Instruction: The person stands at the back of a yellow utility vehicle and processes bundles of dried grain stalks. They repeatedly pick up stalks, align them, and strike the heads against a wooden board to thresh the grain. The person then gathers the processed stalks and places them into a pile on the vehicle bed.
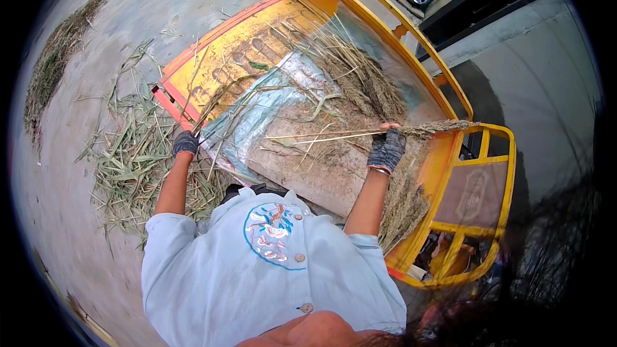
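Note:
My right hand [387, 149], in a grey knitted glove with bare fingertips, is closed round a few pale reed stalks [334, 135]. Their feathery seed heads [437, 128] point right, over the cart's yellow side. At the cart's left corner, my left hand [186, 143], gloved alike, has its fingers curled round some brown, dry reed leaves [218, 96] that rise toward the cart bed. A bundle of reeds with seed heads [363, 77] lies on the bed beyond my right hand. More seed heads [405, 215] are heaped beside my right forearm.
The yellow cart [443, 202] has raised rails at its far and right sides. A crumpled plastic sheet [250, 112] partly covers its bed. Stripped leaves and stalks [138, 160] litter the ground at left, with a dark plant heap [61, 58] farther off. A wall [553, 58] stands at right.

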Demonstrator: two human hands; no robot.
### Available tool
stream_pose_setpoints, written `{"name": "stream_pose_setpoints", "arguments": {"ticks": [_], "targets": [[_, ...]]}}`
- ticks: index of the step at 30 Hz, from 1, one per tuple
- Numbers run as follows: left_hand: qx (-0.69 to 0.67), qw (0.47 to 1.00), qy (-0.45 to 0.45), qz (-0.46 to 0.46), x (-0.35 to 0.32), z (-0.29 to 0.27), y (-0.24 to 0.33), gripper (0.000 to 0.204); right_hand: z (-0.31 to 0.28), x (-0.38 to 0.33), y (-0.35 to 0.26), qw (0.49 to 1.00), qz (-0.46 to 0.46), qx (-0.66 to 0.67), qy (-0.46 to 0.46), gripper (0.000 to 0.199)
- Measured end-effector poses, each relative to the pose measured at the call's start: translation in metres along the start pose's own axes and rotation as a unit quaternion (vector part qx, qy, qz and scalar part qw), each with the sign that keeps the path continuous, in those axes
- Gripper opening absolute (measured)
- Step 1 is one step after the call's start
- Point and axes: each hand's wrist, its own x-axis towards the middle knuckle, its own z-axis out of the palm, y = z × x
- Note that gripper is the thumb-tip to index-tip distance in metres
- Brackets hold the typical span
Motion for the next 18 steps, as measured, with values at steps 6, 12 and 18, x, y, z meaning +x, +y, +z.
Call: {"name": "stream_pose_setpoints", "arguments": {"ticks": [6,12,18], "targets": [[-0.249,0.968,0.025,-0.022,-0.03,-0.052,0.006,0.043,0.005,-0.003,0.054,0.988,0.086,-0.127,-0.025,0.009],[-0.437,0.858,-0.192,0.192,-0.074,-0.063,0.175,0.032,0.047,-0.026,0.099,0.972,0.185,-0.13,-0.062,0.007],[-0.497,0.744,-0.416,0.161,-0.115,-0.074,0.261,0.013,0.058,-0.035,0.093,0.961,0.185,-0.202,-0.044,0.012]]}}
